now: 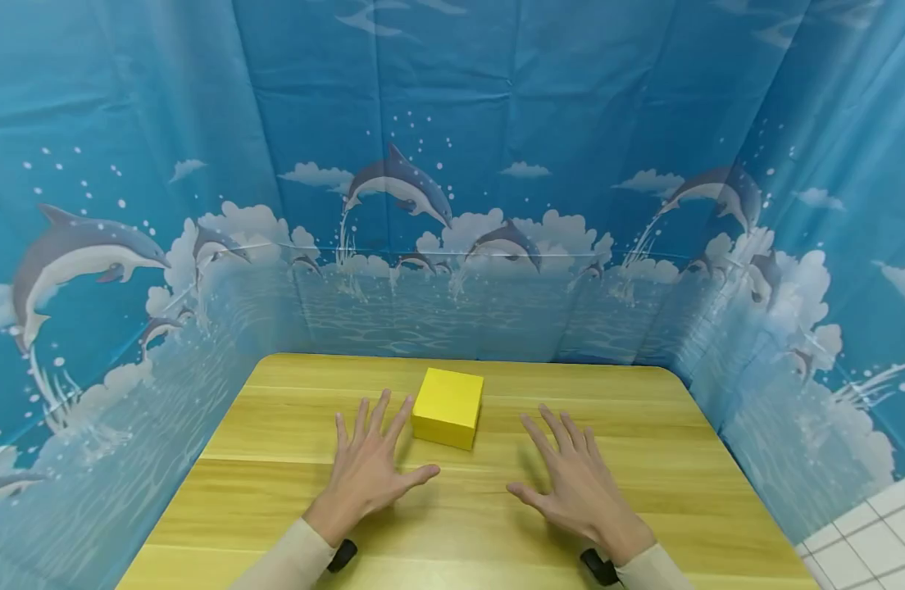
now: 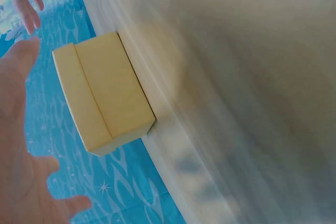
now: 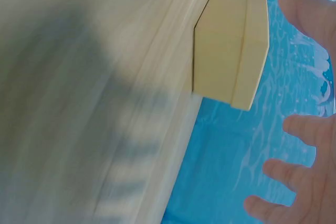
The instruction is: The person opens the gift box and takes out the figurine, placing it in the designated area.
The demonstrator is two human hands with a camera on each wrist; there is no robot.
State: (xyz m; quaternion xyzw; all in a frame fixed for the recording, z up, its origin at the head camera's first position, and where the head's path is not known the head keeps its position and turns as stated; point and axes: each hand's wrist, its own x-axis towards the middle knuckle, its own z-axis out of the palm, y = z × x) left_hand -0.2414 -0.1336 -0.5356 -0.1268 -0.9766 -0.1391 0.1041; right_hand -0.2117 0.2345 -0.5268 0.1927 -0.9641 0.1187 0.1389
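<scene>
A yellow box (image 1: pixel 448 403) with a lid stands on the wooden table, a little left of the middle in the head view. My left hand (image 1: pixel 371 467) is just left of and nearer than the box, its fingers spread and apart from it. To the right, with a wider gap, my right hand (image 1: pixel 576 483) has its fingers straight and spread and holds nothing. In the left wrist view the lid seam of the box (image 2: pixel 107 90) shows. The right wrist view has the box (image 3: pixel 226 48) beyond my thumb.
The wooden table (image 1: pixel 615 426) has rounded far corners. A blue curtain (image 1: pixel 452 319) printed with dolphins and clouds hangs behind it and along both sides. White floor tiles (image 1: pixel 876 545) show at the lower right. A black band (image 1: pixel 342 555) is on my left wrist.
</scene>
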